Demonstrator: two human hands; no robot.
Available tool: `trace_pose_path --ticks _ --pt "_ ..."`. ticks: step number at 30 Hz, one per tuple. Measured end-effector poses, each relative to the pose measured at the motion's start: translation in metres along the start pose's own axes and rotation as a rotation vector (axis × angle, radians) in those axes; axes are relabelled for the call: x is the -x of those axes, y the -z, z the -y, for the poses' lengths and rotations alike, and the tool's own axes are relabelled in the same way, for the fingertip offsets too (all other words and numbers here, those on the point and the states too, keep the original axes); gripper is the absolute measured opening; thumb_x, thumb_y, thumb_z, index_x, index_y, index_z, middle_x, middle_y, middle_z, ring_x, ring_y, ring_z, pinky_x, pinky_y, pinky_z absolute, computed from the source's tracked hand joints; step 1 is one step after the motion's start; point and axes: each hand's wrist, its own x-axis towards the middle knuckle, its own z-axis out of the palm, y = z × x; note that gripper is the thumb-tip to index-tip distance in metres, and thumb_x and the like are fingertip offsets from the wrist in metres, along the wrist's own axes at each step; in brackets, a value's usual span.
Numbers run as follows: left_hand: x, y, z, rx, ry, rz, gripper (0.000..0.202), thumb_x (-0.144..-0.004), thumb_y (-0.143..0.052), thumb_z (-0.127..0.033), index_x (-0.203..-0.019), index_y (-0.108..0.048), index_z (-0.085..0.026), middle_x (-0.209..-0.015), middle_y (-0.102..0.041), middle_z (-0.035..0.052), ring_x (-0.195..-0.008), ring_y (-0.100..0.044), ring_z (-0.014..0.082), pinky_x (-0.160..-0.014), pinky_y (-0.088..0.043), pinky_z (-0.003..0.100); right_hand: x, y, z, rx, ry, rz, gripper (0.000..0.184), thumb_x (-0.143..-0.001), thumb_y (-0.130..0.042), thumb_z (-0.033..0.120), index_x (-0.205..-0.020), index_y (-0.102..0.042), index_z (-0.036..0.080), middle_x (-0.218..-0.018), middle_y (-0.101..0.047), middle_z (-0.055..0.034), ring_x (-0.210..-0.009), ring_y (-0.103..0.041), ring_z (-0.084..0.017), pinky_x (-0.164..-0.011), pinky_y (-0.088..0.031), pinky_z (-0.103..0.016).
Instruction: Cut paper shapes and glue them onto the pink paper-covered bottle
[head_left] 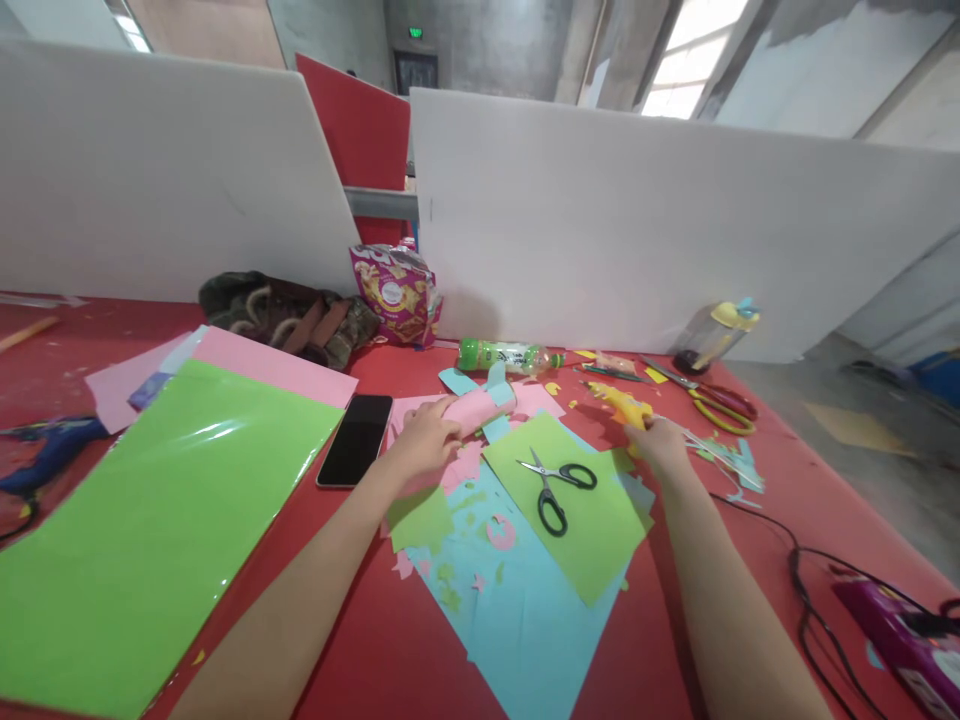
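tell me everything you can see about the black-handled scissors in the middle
The black-handled scissors have slim, silvery blades that look like metal, and two black finger loops that look like plastic. They lie flat and partly open on a green sheet, between the left hand and the right hand, neither touching them. The tips point away and to the left; one loop sits to the right, the other nearer the person. Nothing visible lies on top of them.
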Motion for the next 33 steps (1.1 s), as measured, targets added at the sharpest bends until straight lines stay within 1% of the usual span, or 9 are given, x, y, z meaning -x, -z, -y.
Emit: trace_pose_path --ticks 1,3,5,10,16,20,27,30,33 --pt "0.001 0.002 0.004 0.013 -0.016 0.006 0.018 -0.073 -0.048 -0.025 -0.068 -0.064 -0.017 -0.129 -0.037 0.0078 -0.113 -0.036 0.0305 -0.091 -0.030 0.046 0.003 0.002 0.006 -0.080 -0.038 0.029 0.017 -0.080 -0.049 0.023 -0.091 -0.055 0.012 -0.089 -0.059 -0.0062 -0.075 -0.058 -0.017 -0.064 -0.049 -0.032" --pt "0.001 0.004 0.012 0.043 -0.035 0.010 0.019 -0.072 -0.049 -0.027 -0.065 -0.063 -0.017 -0.128 -0.038 0.0071 -0.114 -0.036 0.0296 -0.092 -0.031 0.044 0.010 0.005 0.019 -0.253 -0.080 0.112 0.008 -0.078 -0.049 0.015 -0.072 -0.052 0.013 -0.060 -0.056 -0.0005 -0.053 -0.056 -0.012 -0.051 -0.049 -0.025" --pt "-0.001 0.005 0.017 0.076 -0.040 -0.004 0.021 -0.072 -0.048 -0.029 -0.063 -0.063 -0.017 -0.125 -0.042 0.0077 -0.112 -0.040 0.0284 -0.091 -0.033 0.043 0.018 0.007 0.033 -0.422 -0.094 0.196 0.012 -0.075 -0.049 0.011 -0.064 -0.046 0.016 -0.048 -0.050 0.0038 -0.045 -0.054 -0.009 -0.045 -0.048 -0.021" --pt "-0.009 0.006 0.019 0.172 -0.022 -0.118 0.021 -0.074 -0.044 -0.027 -0.069 -0.061 -0.016 -0.111 -0.053 0.0104 -0.102 -0.050 0.0228 -0.090 -0.036 0.038 0.033 0.005 0.056 -0.708 -0.110 0.382 0.009 -0.066 -0.052 0.009 -0.062 -0.049 0.016 -0.054 -0.059 -0.0018 -0.047 -0.057 -0.012 -0.044 -0.050 -0.023" --pt "-0.014 -0.001 0.017 0.301 0.002 -0.257 0.016 -0.074 -0.045 -0.023 -0.066 -0.057 -0.016 -0.095 -0.060 0.0087 -0.091 -0.055 0.0196 -0.085 -0.041 0.035 0.037 -0.004 0.065 -0.831 -0.067 0.510 0.008 -0.063 -0.053 0.012 -0.069 -0.054 0.016 -0.074 -0.066 -0.0063 -0.055 -0.060 -0.013 -0.041 -0.047 -0.021" --pt "-0.016 -0.007 0.016 0.382 0.009 -0.319 0.013 -0.073 -0.046 -0.021 -0.065 -0.056 -0.016 -0.088 -0.061 0.0076 -0.089 -0.055 0.0188 -0.084 -0.042 0.034 0.040 -0.013 0.073 -0.796 0.023 0.521 0.013 -0.060 -0.059 0.016 -0.072 -0.054 0.017 -0.074 -0.065 -0.0028 -0.060 -0.058 -0.012 -0.047 -0.047 -0.022" --pt "-0.017 -0.006 0.014 0.527 0.110 -0.370 0.012 -0.071 -0.046 -0.020 -0.063 -0.054 -0.016 -0.085 -0.062 0.0069 -0.086 -0.057 0.0168 -0.079 -0.045 0.030 0.052 -0.011 0.084 -0.562 0.186 0.502 0.009 -0.057 -0.064 0.019 -0.060 -0.057 0.015 -0.046 -0.049 0.0044 -0.042 -0.043 -0.008 -0.041 -0.033 -0.020" --pt "-0.017 -0.003 0.014 0.591 0.153 -0.354 0.013 -0.071 -0.045 -0.020 -0.064 -0.054 -0.015 -0.084 -0.063 0.0070 -0.086 -0.057 0.0159 -0.078 -0.046 0.027 0.057 -0.012 0.086 -0.256 0.381 0.456 0.012 -0.063 -0.059 0.024 -0.073 -0.060 0.017 -0.064 -0.056 0.0010 -0.051 -0.048 -0.011 -0.048 -0.038 -0.024" --pt "-0.016 0.001 0.012 0.637 0.184 -0.326 0.013 -0.072 -0.045 -0.021 -0.068 -0.056 -0.015 -0.085 -0.064 0.0063 -0.082 -0.059 0.0150 -0.075 -0.047 0.026 0.059 -0.019 0.085 -0.026 0.484 0.347 0.013 -0.067 -0.054 0.030 -0.070 -0.058 0.018 -0.068 -0.059 -0.0019 -0.062 -0.054 -0.018 -0.055 -0.041 -0.029"
